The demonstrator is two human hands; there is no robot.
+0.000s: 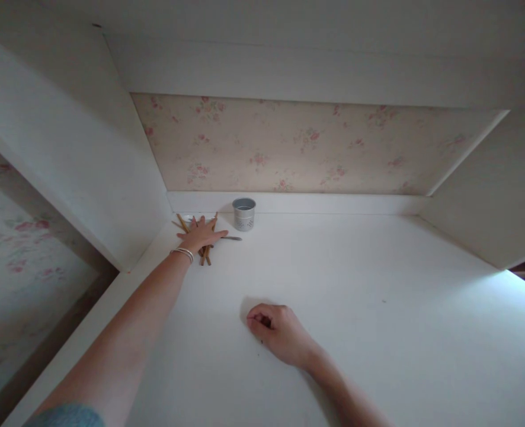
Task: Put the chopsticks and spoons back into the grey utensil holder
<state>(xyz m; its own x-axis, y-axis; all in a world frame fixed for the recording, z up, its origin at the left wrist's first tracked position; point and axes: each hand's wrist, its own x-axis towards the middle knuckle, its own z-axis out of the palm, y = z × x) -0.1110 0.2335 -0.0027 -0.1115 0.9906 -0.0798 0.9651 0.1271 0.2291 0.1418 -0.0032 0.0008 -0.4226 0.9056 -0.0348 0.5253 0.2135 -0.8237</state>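
My left hand (199, 235), with bracelets at the wrist, lies spread over a pile of brown wooden sticks (205, 256) that look like chopsticks. A thin metal handle (233, 238) pokes out to the right of its fingers, and a shiny pale piece (190, 218) shows behind them; the rest of the pile is hidden under the palm. Just right of the pile stands an upright grey metal cup (245, 216) with small holes near its base. Nearer to me, my right hand (278, 332) rests on the white surface, fingers curled into a loose fist, with nothing seen in it.
The white desktop (355, 284) runs back to a low ledge and a flowered wall panel (289, 148). White side panels (89, 136) close it in left and right, and a white shelf (289, 71) hangs overhead. Tiny dark specks lie near my right hand.
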